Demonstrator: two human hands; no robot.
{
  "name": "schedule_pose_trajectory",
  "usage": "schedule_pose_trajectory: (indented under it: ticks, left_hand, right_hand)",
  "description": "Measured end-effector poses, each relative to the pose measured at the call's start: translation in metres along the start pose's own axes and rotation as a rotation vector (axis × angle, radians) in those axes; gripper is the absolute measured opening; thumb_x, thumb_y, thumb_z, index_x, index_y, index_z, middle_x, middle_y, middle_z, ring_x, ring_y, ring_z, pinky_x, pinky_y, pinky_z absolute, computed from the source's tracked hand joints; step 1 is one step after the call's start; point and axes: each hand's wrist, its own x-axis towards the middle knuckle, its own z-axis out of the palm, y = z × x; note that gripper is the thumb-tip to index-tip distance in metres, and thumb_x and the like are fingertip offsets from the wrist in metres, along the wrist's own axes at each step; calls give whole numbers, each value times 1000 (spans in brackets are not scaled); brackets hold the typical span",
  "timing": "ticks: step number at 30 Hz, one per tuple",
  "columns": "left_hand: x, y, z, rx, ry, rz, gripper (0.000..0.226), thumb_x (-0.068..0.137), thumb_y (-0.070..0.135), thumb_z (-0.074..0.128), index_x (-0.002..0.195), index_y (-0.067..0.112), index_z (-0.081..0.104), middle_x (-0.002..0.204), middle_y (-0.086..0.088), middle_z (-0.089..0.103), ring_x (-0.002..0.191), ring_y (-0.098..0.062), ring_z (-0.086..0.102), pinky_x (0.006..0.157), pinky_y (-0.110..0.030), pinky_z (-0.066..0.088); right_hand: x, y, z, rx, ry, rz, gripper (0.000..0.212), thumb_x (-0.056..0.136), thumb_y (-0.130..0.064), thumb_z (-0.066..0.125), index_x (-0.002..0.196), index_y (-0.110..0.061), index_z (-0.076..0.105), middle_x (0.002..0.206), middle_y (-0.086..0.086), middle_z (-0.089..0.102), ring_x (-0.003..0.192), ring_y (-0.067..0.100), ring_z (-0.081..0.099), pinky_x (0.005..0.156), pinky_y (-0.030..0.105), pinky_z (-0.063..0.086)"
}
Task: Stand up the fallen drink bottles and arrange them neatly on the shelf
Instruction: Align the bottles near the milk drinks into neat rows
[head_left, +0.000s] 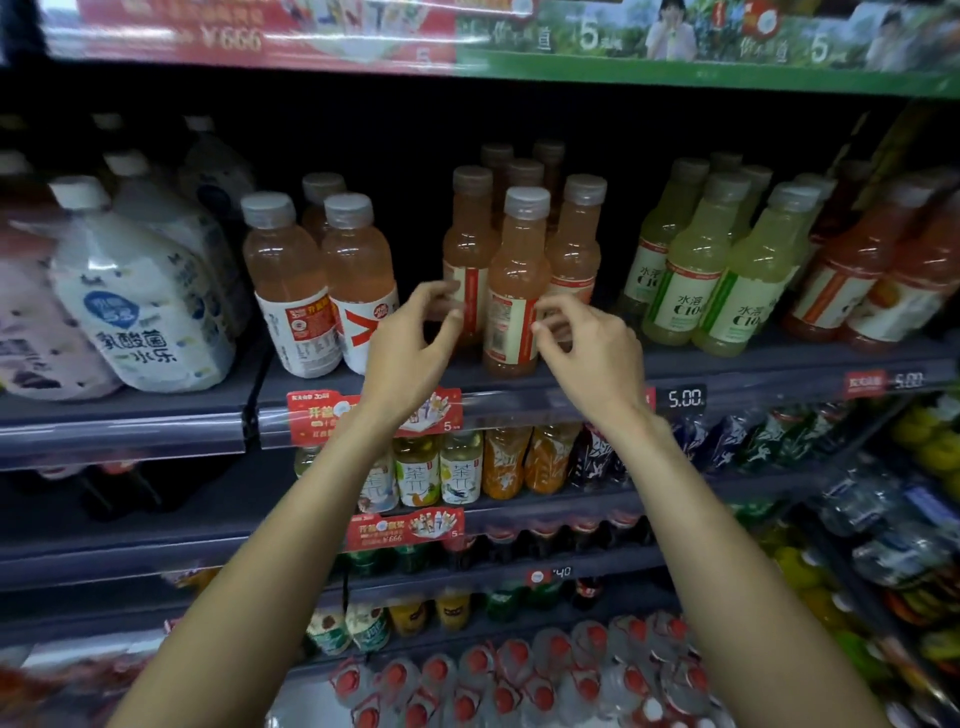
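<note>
On the shelf (727, 371) in front of me I count six pinkish-orange bottles in the middle cluster: one front bottle (514, 291) at the shelf edge, two flanking it just behind, and three more caps showing in the dark at the back. All stand upright. To their left stand three peach bottles (291, 291) with white labels, leaning slightly in this wide view. To the right I count about six yellow-green bottles (691, 270), then several red ones (852, 270) at the far right, too blurred to count. At far left are big white jugs (140, 301), at least three.

Both my arms reach up to the front bottle. My left hand (410, 353) is just left of it, fingers curled loosely with the tips near the label, holding nothing. My right hand (592, 353) is just right of it, thumb and forefinger tips drawn close together at the label's edge; I cannot tell whether that grip is actually pinching the bottle or only touching it.

A red promo tag (374, 415) hangs on the shelf rail under my left wrist, and a price tag (685, 399) sits past my right wrist. Lower shelves hold tea bottles (441, 473) and red-capped water (519, 680)
</note>
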Motion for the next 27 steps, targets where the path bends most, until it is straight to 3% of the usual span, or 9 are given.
schedule_pose_trajectory:
  ticks: [5, 9, 13, 16, 19, 22, 24, 27]
  left_hand:
    - [-36, -7, -45, 298, 150, 149, 26, 96, 32, 51, 117, 21, 62, 94, 7, 72, 83, -9, 66, 68, -32, 53]
    - [-57, -26, -89, 324, 326, 118, 22, 93, 22, 58, 114, 16, 60, 94, 12, 64, 76, -5, 60, 66, -26, 50]
    - [-46, -46, -115, 209, 346, -42, 44, 90, 23, 65, 130, 13, 48, 115, -2, 59, 94, -10, 57, 74, -14, 47]
    - [-29, -67, -123, 190, 209, -139, 71, 85, 33, 71, 141, 13, 33, 134, -8, 46, 114, -15, 51, 92, -30, 49]
    - [-14, -86, -118, 171, 138, -152, 95, 75, 47, 76, 146, 14, 22, 141, -9, 40, 127, -20, 45, 103, -43, 43]
    - [-4, -94, -109, 124, 151, -146, 105, 66, 55, 78, 146, 13, 22, 141, -11, 41, 125, -21, 47, 101, -31, 42]
    - [2, -99, -107, 117, 180, -114, 101, 67, 46, 83, 143, 13, 27, 140, -10, 44, 121, -18, 50, 93, -19, 39]
    - [9, -107, -108, 97, 218, -78, 89, 67, 40, 84, 137, 15, 35, 130, -4, 54, 111, -12, 55, 87, -15, 42]
  right_hand:
    - [-8, -31, 15, 122, -91, -57, 19, 91, -25, 58, 107, -18, 65, 92, -6, 71, 82, 7, 64, 70, 29, 55]
    - [-5, -63, 41, 290, -169, -137, 24, 89, -25, 61, 112, -17, 63, 100, -3, 68, 90, 9, 62, 75, 34, 55]
    - [7, -87, 62, 359, -195, -190, 41, 88, -22, 62, 127, -18, 52, 126, 2, 53, 111, 16, 53, 89, 34, 50]
    - [19, -104, 83, 353, -184, -133, 66, 84, -23, 68, 141, -21, 33, 140, 7, 38, 126, 22, 42, 98, 29, 39]
    - [26, -111, 102, 423, -144, -52, 89, 79, -26, 74, 148, -23, 17, 146, 11, 31, 130, 23, 39, 100, 27, 37]
    - [29, -113, 113, 444, -101, -5, 98, 77, -29, 77, 149, -24, 11, 144, 11, 35, 125, 23, 44, 93, 22, 38]
    - [33, -116, 118, 448, -50, 20, 98, 75, -29, 78, 149, -23, 13, 142, 11, 37, 123, 23, 47, 90, 18, 37]
    - [39, -114, 122, 421, -41, 28, 96, 76, -28, 77, 148, -26, 14, 138, 11, 44, 111, 23, 57, 86, 24, 46]
